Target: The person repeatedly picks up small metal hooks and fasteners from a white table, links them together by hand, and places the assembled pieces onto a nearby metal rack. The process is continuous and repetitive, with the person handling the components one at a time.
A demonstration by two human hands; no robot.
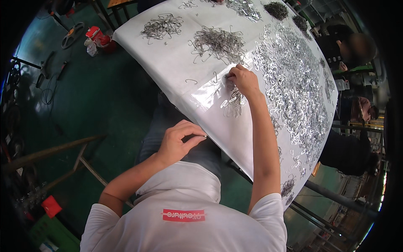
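Observation:
My left hand (180, 140) is held just off the table's near edge, thumb and forefinger pinched together. A tiny pale bit shows at its fingertips, too small to name. Over the white table, my right hand (244, 80) reaches out with bent, closed fingers. Whatever those fingers hold is hidden. Right below that hand lies a small heap of shiny wire hooks (235, 103). Beside it a glossy clear plastic sheet (205, 96) reflects light. Two loose hooks lie to the left, one of them a curved wire hook (191, 81). Beyond is a pile of darker wire hooks (219, 43).
A broad spread of shiny metal hooks (294, 88) covers the right of the white table (184, 63). Another hook pile (163, 27) sits at the far left. Other people work along the far right edge. A red container (100, 38) stands on the green floor.

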